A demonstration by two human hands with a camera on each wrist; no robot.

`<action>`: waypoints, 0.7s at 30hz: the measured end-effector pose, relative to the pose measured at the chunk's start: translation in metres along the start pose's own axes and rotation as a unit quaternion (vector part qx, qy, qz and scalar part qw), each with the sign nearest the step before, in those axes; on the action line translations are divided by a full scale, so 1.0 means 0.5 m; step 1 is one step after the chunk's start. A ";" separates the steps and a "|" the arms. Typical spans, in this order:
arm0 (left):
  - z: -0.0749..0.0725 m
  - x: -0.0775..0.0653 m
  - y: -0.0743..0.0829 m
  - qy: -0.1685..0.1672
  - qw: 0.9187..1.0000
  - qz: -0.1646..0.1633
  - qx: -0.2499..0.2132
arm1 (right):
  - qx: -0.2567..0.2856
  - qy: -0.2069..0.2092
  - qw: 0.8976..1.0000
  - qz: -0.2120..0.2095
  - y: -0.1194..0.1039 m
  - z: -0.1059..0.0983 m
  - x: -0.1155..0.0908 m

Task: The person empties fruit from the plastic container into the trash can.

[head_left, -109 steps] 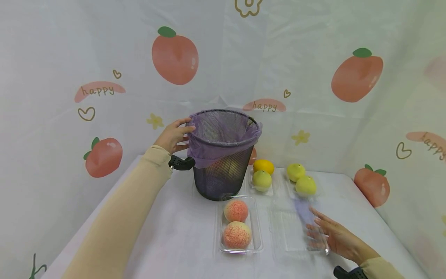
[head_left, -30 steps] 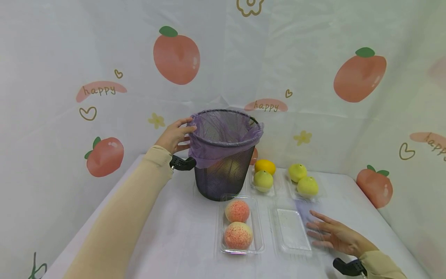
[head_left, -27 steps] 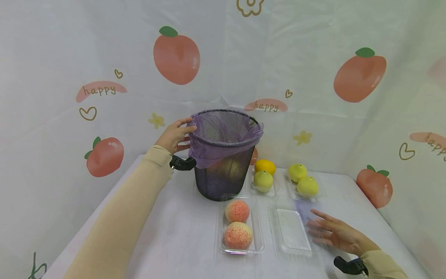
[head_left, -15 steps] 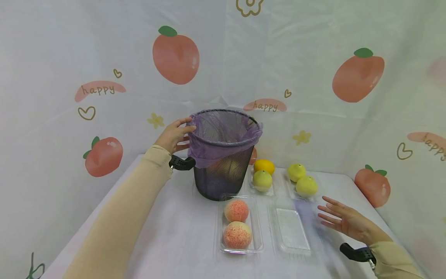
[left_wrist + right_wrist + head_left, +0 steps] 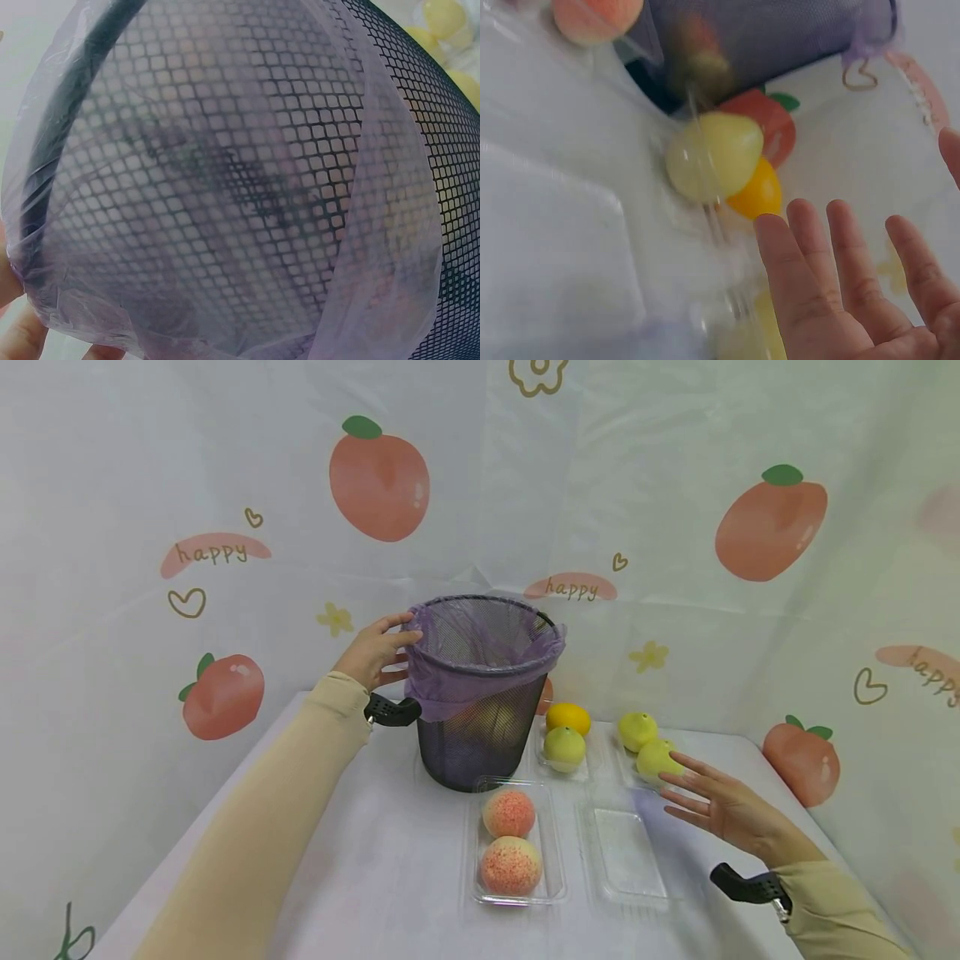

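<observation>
A black mesh bin (image 5: 480,743), lined with a purple plastic bag (image 5: 450,689), stands mid-table. My left hand (image 5: 375,650) rests against its rim from the left with fingers spread. In the left wrist view, fingertips (image 5: 22,334) touch the bag from outside. My right hand (image 5: 723,810) hovers at the right with spread fingers and nothing in it. It partly overlaps a yellow-green fruit (image 5: 658,762) in the head view; whether they touch I cannot tell. Left of that hand lies a clear plastic box (image 5: 630,860) with no fruit in it.
Nearer me, another clear box (image 5: 557,860) holds two peaches (image 5: 511,865). Behind it, right of the bin, a box contains an orange-yellow fruit (image 5: 567,719) and a yellow-green fruit (image 5: 564,749). A second yellow-green fruit (image 5: 637,731) sits at the back right. A printed cloth wall (image 5: 480,485) rises behind.
Earlier my right hand was at the clear plastic box's right side, by a raised clear edge. It has drawn away, then moved forward and left toward the yellow-green fruit. My left hand stays put.
</observation>
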State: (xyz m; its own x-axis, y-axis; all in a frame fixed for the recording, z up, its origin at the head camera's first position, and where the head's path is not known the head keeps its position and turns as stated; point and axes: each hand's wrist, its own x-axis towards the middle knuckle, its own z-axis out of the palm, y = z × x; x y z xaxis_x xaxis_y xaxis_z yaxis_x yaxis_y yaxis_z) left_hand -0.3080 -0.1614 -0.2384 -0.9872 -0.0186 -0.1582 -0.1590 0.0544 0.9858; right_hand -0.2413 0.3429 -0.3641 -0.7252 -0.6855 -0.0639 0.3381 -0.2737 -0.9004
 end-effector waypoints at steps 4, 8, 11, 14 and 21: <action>0.000 -0.001 0.001 0.000 1.000 0.000 0.003 | -0.016 0.020 1.000 0.000 0.010 0.038 0.026; -0.001 -0.001 0.002 -0.002 1.000 0.001 0.001 | -0.042 0.052 0.998 0.009 0.026 0.075 0.049; -0.001 -0.001 0.002 -0.004 1.000 0.000 -0.003 | -0.060 0.061 0.996 0.020 0.041 0.099 0.064; -0.001 -0.001 0.002 -0.005 1.000 -0.001 -0.005 | -0.079 0.067 0.994 0.035 0.058 0.120 0.079; 0.000 0.000 0.002 -0.002 1.000 -0.001 -0.001 | -0.104 0.072 0.989 0.071 0.090 0.150 0.105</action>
State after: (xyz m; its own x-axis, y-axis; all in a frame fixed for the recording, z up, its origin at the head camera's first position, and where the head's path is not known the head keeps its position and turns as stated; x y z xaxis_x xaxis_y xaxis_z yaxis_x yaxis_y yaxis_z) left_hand -0.3081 -0.1615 -0.2375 -0.9871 -0.0146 -0.1597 -0.1603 0.0527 0.9857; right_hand -0.2193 0.2439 -0.3758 -0.7622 -0.5997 -0.2438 0.3229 -0.0257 -0.9461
